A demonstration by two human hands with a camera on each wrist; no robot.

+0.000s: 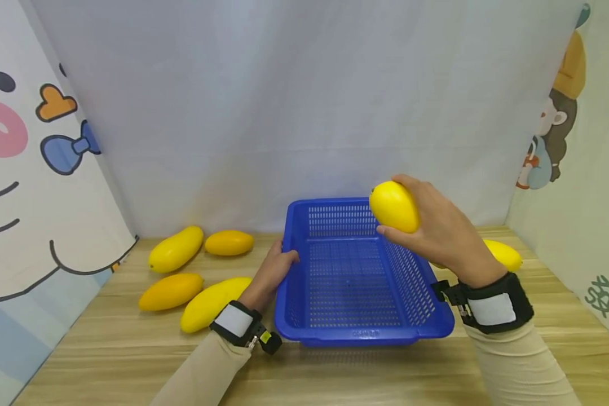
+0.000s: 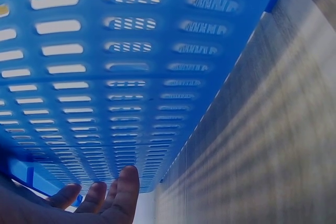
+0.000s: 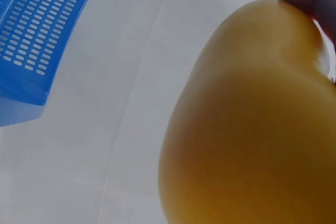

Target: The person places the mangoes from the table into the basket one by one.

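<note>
My right hand (image 1: 436,225) holds a yellow mango (image 1: 393,206) in the air over the right back part of a blue plastic basket (image 1: 366,334). Close up in the right wrist view, the same mango (image 3: 247,129) fills much of the frame, with a fingertip at its upper end. At the basket's left side, my left hand (image 1: 274,270) grips the rim, thumb over the top. From the left wrist view, the fingers of that hand (image 2: 100,203) show along the outside of the slotted wall. Only the bare slotted floor shows inside the basket.
To the left lie several more mangoes: a yellow one (image 1: 176,250), an orange-yellow one (image 1: 229,243), another (image 1: 171,292) nearer, and a long one (image 1: 213,304) beside the left wrist. Behind the right wrist lies a yellow mango (image 1: 503,255), partly hidden. A pale curtain (image 1: 304,113) hangs behind the wooden table (image 1: 345,383).
</note>
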